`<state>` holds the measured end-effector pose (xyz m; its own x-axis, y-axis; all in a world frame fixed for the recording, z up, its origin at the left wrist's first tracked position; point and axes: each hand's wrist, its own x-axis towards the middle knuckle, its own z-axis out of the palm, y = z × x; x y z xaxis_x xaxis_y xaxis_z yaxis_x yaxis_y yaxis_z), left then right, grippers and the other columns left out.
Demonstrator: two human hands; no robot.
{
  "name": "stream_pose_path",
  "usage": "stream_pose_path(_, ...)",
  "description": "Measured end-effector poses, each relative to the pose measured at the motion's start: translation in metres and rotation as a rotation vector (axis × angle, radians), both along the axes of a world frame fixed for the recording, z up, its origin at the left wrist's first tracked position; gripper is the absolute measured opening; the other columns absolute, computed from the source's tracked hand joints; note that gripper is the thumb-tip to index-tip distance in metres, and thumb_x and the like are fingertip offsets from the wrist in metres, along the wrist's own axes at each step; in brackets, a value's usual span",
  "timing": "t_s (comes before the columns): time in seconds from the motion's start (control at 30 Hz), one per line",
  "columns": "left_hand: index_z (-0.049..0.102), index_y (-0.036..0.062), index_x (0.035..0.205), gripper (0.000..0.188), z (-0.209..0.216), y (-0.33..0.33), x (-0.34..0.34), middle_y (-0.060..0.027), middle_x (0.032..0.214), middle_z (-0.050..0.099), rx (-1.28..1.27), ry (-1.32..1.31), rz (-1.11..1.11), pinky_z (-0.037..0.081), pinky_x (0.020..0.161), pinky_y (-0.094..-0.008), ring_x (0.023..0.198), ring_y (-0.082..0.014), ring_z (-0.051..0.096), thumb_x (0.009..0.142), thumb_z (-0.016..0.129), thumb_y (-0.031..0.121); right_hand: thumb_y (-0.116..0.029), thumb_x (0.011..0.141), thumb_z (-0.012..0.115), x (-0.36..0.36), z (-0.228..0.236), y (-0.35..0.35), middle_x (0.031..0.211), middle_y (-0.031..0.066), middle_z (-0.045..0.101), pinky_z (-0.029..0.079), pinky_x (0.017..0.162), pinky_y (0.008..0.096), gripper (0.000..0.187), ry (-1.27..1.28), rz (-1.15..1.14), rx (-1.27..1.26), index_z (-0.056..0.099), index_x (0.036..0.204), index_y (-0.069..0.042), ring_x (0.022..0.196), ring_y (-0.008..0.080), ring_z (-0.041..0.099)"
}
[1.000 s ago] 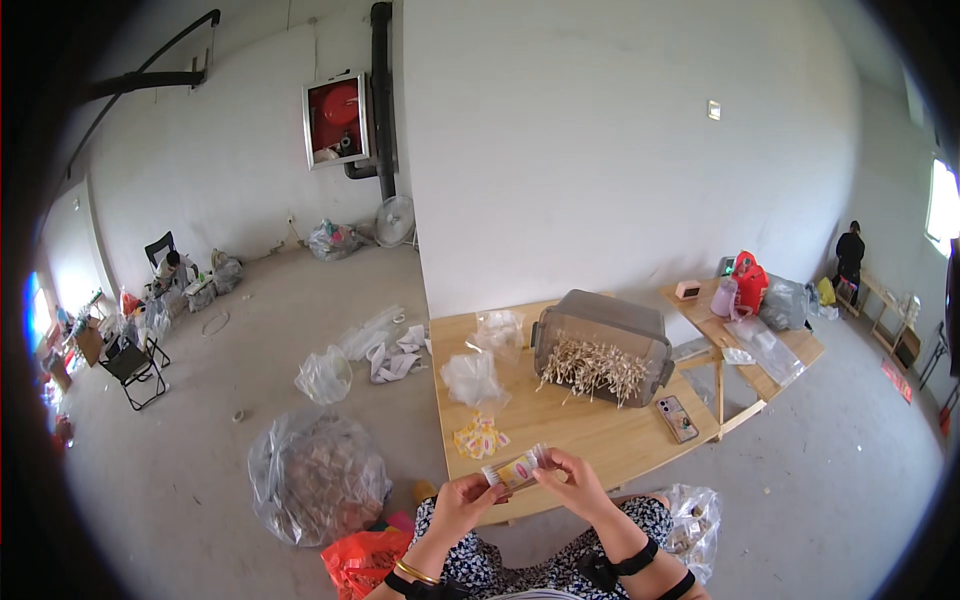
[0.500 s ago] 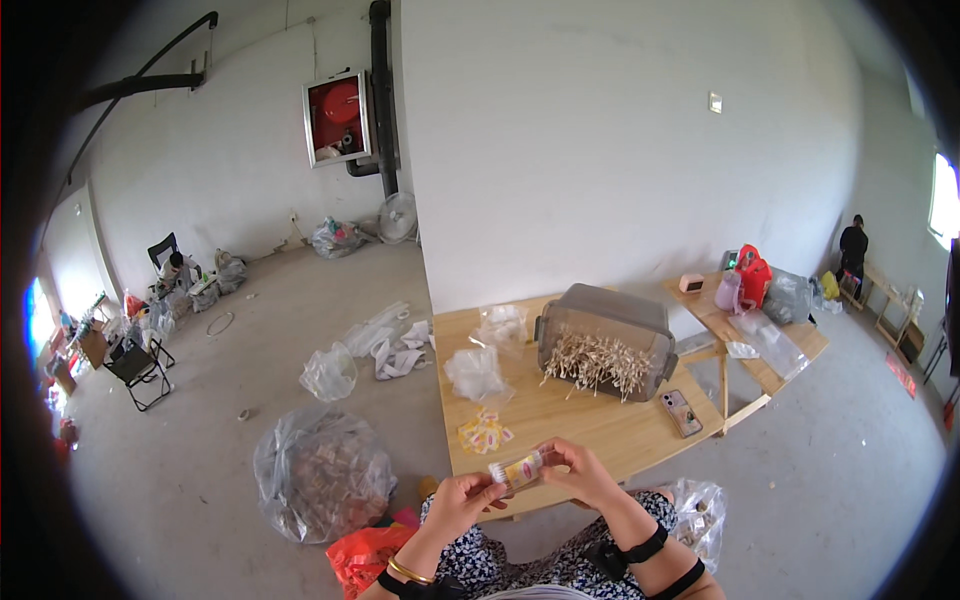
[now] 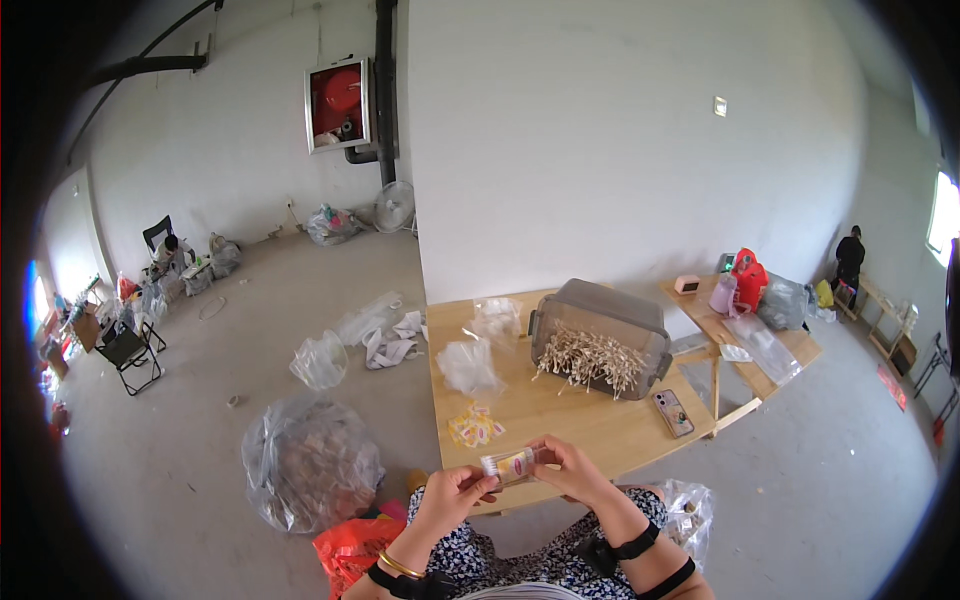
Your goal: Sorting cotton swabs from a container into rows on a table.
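A small clear pack of cotton swabs (image 3: pixel 511 466) with a yellow and white label is held over the near edge of the wooden table (image 3: pixel 560 430). White swab tips show at its left end. My left hand (image 3: pixel 452 502) pinches that end between thumb and fingers, while my right hand (image 3: pixel 572 474) grips the other end. Beyond the hands, yellow and white paper labels (image 3: pixel 477 427) lie in a loose pile. A grey translucent bin (image 3: pixel 615 305) rests tipped on its side, with loose cotton swabs (image 3: pixel 590 358) massed at its opening.
Clear plastic bags (image 3: pixel 468 367) lie behind the labels. A phone (image 3: pixel 674 413) sits right of the bin. A second table (image 3: pixel 795 352) holds a red bag (image 3: pixel 748 278). On the floor at left stands a large filled plastic bag (image 3: pixel 312 465), near a red bag (image 3: pixel 350 553). Two people work far off.
The pack stays between both hands and has shifted slightly up and left in view, turned a little more level. The whole view has tilted slightly.
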<state>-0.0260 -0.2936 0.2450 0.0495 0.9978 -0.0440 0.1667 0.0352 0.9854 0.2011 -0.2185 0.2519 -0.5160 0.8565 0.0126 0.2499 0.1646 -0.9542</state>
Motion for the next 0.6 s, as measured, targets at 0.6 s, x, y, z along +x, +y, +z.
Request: stream_pose_path(0.6,0.069,-0.0064,0.108,0.029,-0.024,0.008,-0.001,-0.0088,0.094,0.074,-0.006,-0.096,-0.021,0.057,0.078,-0.0264,0.088,-0.0137,0.072,0.096,0.071,0.02,-0.016,0.096,0.071,-0.001,-0.017,0.011,0.092,-0.0038,0.062,0.047,0.075,0.0218,0.026,0.262,0.011,-0.093,0.063,0.117,-0.003,0.086,0.0044,0.057)
